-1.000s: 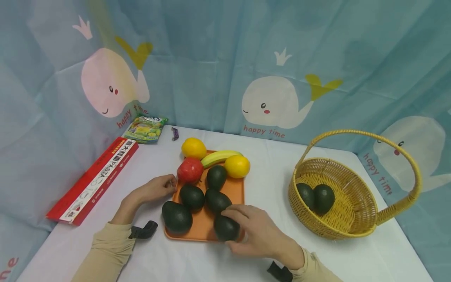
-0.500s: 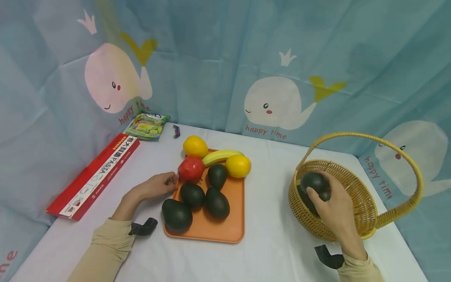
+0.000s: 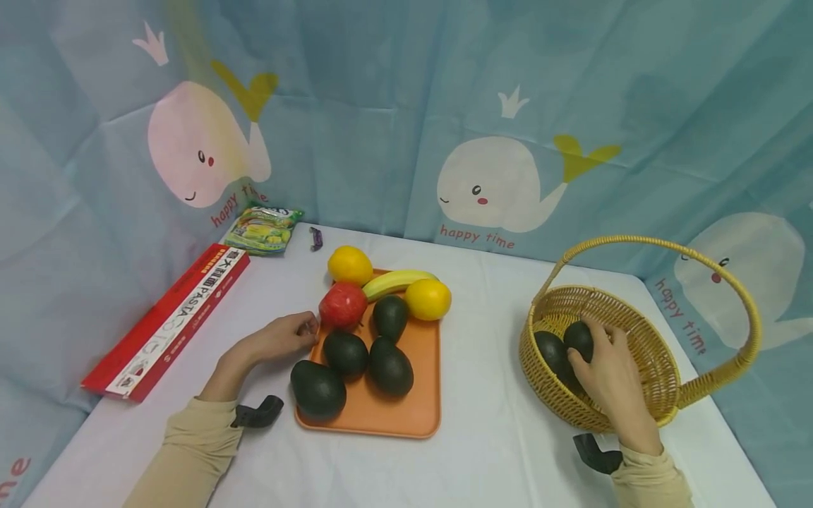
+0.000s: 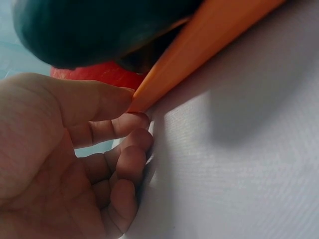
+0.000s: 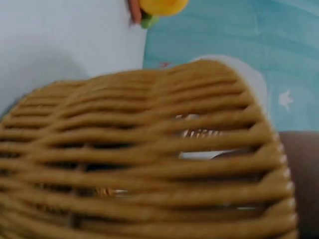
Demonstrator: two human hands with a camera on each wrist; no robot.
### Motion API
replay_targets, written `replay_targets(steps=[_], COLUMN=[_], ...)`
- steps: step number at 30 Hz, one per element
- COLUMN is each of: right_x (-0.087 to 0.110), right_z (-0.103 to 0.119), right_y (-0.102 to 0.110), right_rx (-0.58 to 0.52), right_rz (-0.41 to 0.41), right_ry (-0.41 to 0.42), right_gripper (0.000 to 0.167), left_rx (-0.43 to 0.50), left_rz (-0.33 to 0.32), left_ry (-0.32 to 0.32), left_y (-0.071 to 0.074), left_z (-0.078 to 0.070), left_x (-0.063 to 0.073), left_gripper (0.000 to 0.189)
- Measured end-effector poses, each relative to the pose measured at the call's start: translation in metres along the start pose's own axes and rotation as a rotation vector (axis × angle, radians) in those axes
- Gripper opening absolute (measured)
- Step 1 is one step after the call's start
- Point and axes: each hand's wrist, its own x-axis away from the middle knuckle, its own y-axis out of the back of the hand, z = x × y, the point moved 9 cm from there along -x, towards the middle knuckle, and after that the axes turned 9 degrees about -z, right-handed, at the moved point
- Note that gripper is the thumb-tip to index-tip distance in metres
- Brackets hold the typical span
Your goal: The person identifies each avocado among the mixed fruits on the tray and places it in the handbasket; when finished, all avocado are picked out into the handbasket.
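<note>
While the left hand pinches the orange tray, the right hand grips an avocado inside the basket.

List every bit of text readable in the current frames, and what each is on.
"happy time": blue curtain, printed in several places.
"PASTA": red box, with Chinese characters I can't read with certainty; its smaller print is illegible.
Green packet: lettering too small and blurred to read.
</note>
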Motion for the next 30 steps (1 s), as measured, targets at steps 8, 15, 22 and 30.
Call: replay_targets(steps=[8,15,22,30], right_x=[0.009,0.008,0.004,0.028], right_z=[-0.004,-0.001,0.044,0.173], right_y=[-0.015,-0.015,0.005,-0.014], right_rx=[0.092,0.09,0.01,-0.225], right_rz=[0.096,0.083,-0.153,-0.242], right_ry=[0.046,0.03,0.161,0.599], right_gripper=[0.045,0.044,0.039,0.045], left_rx=[0.003,0.005,-0.003,-0.01], left_rz=[-0.003,0.012,0.012,0.019], left_ry=[0.008,0.019,0.0,-0.001], left_y=[0.002,0.0,0.001,-0.002], left_z=[0.001,0.003,0.001,0.001], left_x=[0.001,-0.001,-0.002,-0.002], left_gripper=[0.015,0.016,0.017,0.017])
